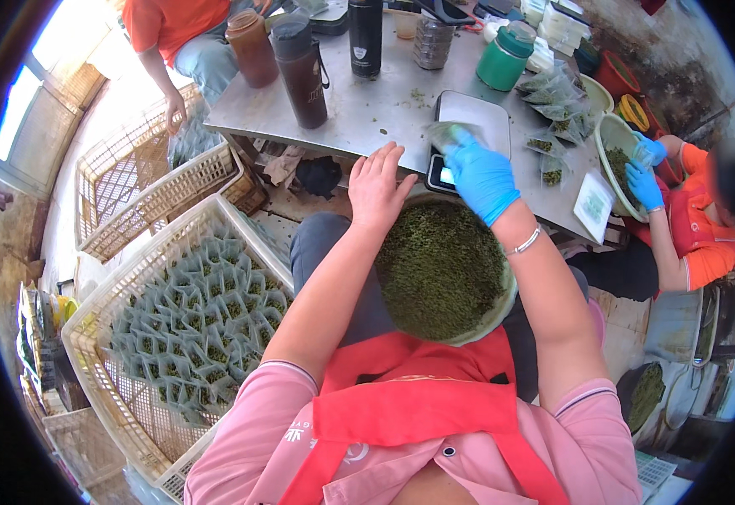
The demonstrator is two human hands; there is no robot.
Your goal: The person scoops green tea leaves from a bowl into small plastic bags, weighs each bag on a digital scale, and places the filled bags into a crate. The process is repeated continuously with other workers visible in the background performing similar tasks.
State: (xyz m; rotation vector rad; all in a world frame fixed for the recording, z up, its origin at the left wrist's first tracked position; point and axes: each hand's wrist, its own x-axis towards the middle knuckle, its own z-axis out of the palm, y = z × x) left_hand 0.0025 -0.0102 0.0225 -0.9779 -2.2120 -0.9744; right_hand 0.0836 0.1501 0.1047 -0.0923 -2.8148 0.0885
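My right hand [478,172], in a blue glove, grips the edge of a small clear plastic bag [458,135]. The bag is over the near left part of a digital scale [485,118]; whether it touches the plate I cannot tell. Bare and empty, my left hand [377,187] is held with fingers stretched at the table's front edge. Between my forearms, a round pale bowl [509,305] rests at my lap, filled with dark green dried leaf bits [441,269]. The scale's display shows partly beside my right hand.
On my left, a plastic crate [102,337] holds many filled clear bags [207,324]. Bottles [302,80] and a green jar [506,57] stand on the metal table [384,109]. A co-worker in orange [704,210] works at a basin [611,139] at right; another person [165,34] is at far left.
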